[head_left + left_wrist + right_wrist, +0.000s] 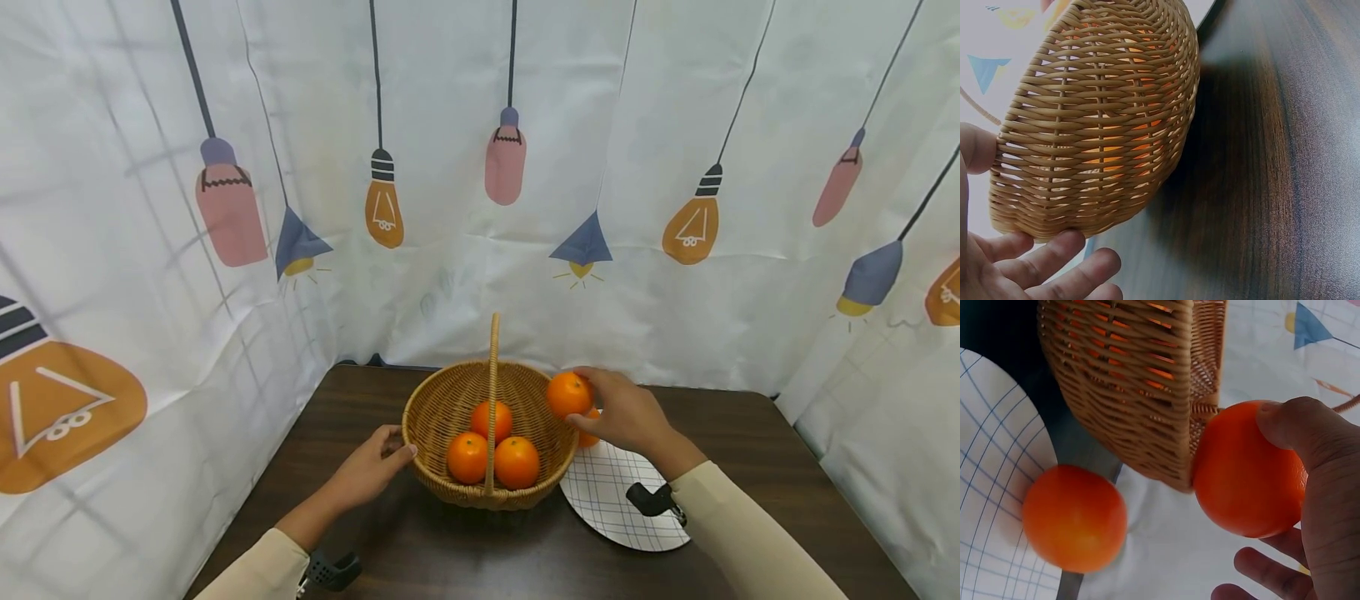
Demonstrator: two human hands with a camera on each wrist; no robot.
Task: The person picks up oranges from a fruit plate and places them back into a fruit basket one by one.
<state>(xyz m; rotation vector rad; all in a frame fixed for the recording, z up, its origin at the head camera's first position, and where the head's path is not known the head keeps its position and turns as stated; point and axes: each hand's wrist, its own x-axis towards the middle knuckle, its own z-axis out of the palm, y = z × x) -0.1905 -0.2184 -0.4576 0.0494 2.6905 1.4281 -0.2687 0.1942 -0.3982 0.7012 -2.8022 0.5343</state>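
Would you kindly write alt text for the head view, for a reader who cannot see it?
A right hand holds an orange at the rim of a wicker basket containing three oranges, while the left hand touches its other side. A gridded plate lies beside it.

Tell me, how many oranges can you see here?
5: three in the wicker basket, at and; one in the right hand, at; one on the checked plate, at.

Orange [567, 393] held at wicker basket [450, 402] rim.
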